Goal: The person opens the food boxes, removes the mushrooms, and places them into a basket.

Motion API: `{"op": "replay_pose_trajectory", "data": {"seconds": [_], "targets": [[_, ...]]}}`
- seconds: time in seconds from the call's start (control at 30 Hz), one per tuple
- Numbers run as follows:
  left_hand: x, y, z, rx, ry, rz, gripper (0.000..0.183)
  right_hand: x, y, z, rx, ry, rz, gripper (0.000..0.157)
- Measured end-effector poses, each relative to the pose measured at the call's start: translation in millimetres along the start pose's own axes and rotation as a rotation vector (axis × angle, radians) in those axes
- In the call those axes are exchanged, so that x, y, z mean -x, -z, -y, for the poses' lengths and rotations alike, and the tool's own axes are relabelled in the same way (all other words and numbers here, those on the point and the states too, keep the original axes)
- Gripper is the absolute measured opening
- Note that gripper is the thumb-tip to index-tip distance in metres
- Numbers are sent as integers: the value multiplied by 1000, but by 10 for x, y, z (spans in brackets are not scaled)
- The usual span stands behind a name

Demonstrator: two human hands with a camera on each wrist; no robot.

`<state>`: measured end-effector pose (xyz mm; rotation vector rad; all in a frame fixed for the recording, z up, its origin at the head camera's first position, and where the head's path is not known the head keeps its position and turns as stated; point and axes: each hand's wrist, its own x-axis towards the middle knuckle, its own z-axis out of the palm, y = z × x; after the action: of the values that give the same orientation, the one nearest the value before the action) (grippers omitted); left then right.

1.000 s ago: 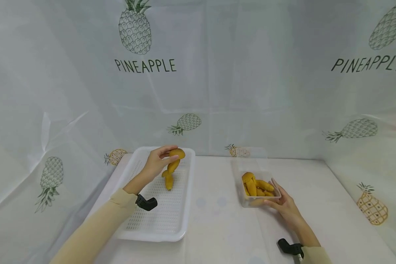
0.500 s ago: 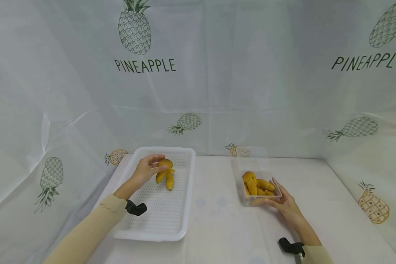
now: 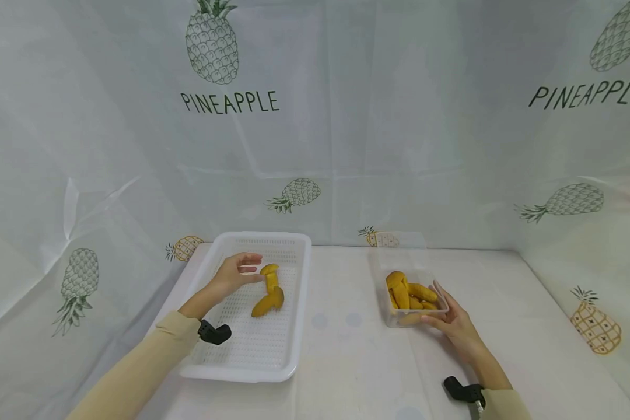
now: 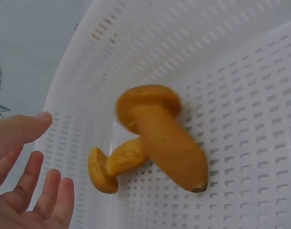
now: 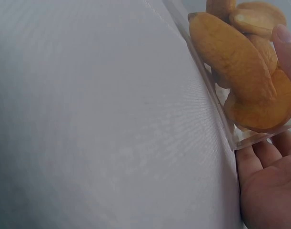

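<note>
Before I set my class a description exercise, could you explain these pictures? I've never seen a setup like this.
There is no robot, just a person's left hand and right hand, both bare. The wide view comes from a camera worn on the head; each close-up is taken from one wrist. On the white surface stand a white perforated basket and a clear container. Two yellow mushroom-shaped pieces lie in the basket; more yellow pieces sit in the container. The left hand, over the basket, holds nothing. The right hand grips the container at its near right corner.
</note>
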<state>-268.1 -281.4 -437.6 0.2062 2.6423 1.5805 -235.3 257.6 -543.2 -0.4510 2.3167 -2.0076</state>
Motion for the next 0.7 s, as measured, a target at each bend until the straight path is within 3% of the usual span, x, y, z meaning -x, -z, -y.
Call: {"op": "replay_pose_trajectory", "data": {"seconds": [0.3,0.47,0.7], "targets": [[-144,-135,-221,95,-44,14,48,-5,21,-5,-14,5,1,87],[-252,-289,-404,145,-56,25,49,-1,12,4,-24,2,2,87],[-401,-556,-688,177,-148,90,50,-20,13,4,-55,-6,6,89]]}}
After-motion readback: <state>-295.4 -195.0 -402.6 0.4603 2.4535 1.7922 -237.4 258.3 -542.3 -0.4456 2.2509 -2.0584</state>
